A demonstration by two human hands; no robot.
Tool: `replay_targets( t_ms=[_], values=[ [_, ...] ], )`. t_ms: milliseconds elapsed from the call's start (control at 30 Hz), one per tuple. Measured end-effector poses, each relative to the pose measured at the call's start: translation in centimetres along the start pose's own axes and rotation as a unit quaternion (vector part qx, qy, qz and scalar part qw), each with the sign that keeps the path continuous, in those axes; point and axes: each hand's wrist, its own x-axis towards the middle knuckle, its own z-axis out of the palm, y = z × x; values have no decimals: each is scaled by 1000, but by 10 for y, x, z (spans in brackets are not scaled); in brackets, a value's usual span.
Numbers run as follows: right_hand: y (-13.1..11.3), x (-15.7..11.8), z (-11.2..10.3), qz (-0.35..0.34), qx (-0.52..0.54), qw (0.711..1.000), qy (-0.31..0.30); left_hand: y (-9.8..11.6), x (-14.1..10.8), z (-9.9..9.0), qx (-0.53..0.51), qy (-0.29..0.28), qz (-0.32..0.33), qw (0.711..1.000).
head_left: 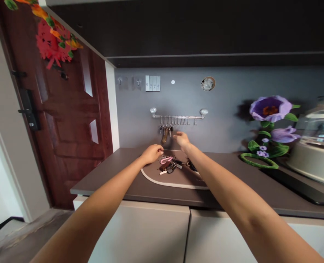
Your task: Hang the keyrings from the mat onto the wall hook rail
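Several bunches of keys (166, 132) hang from the left hooks of a clear hook rail (178, 117) on the wall; one carries a brown, elongated fob. My right hand (181, 139) is just right of these bunches, fingers stretched toward them with a small gap. Lower and to the left, my left hand (152, 153) hovers at the edge of a key pile (169, 165), its fingers loosely bent and nothing visible in them. The pile, with a pink strap and a brown fob, lies on a brown mat (178, 180) with a pale rim. My right forearm partly covers a dark item (191, 166) there.
Purple fabric flowers (271, 109) and a white appliance with a clear top (315, 157) stand on the right of the counter (96, 179). A dark shelf (206, 33) overhangs it. A red-brown door (68, 128) is at left, and wall switches (153, 83) sit above the rail.
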Motion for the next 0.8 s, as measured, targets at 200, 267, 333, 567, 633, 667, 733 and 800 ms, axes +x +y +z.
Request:
replay_targets(
  t_ms=[200, 267, 333, 567, 633, 667, 733, 800],
  values=[
    [8, -28, -6, -12, -21, 999, -36, 10, 19, -8, -15, -9, -59, 998],
    [13, -34, -8, -26, -28, 998, -47, 10, 23, -5, -35, 1, -64, 997],
    [20, -38, -11, -48, -46, 996, -60, 9, 25, 0, -71, 9, -70, 995],
    [24, -44, -25, -140, -189, 969, -79, -1, 16, 18, -149, -15, -77, 986],
    [24, -45, -26, -147, -216, 963, -72, -3, 13, 20, -141, -46, -46, 988],
    [24, -44, -26, -146, -225, 961, -71, -4, 12, 20, -139, -58, -32, 988],
    [27, -44, -24, -142, -234, 959, -71, -6, 12, 21, -132, -74, -16, 988],
    [30, -43, -22, -140, -234, 959, -74, -6, 13, 23, -120, -79, -5, 990]
  ],
)
